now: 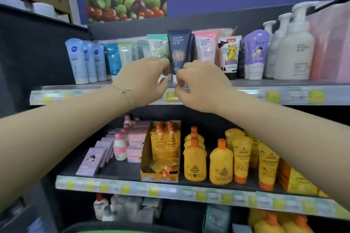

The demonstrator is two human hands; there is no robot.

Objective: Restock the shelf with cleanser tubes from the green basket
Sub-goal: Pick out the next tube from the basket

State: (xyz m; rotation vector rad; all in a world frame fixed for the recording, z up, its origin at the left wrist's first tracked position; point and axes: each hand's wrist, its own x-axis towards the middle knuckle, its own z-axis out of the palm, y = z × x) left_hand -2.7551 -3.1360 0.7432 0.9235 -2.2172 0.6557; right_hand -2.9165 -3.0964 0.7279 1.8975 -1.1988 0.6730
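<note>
A dark navy cleanser tube point(180, 47) stands upright, cap down, on the top shelf point(246, 89) between a mint-green tube point(158, 45) and a pink tube point(205, 46). My left hand point(144, 81) and my right hand point(202, 85) are raised in front of its lower end, one on each side. Their curled fingertips press against the tube's edges and hide its cap. Pale blue tubes point(83, 60) and teal tubes point(113, 56) fill the row's left part. A sliver of the green basket point(106, 231) shows at the bottom edge.
White pump bottles point(293, 49) and a cartoon tube point(229, 53) stand to the right on the top shelf. The middle shelf point(170, 189) carries yellow bottles point(195, 161), an open carton of pouches point(162, 153) and purple boxes point(94, 157). A fruit poster hangs above.
</note>
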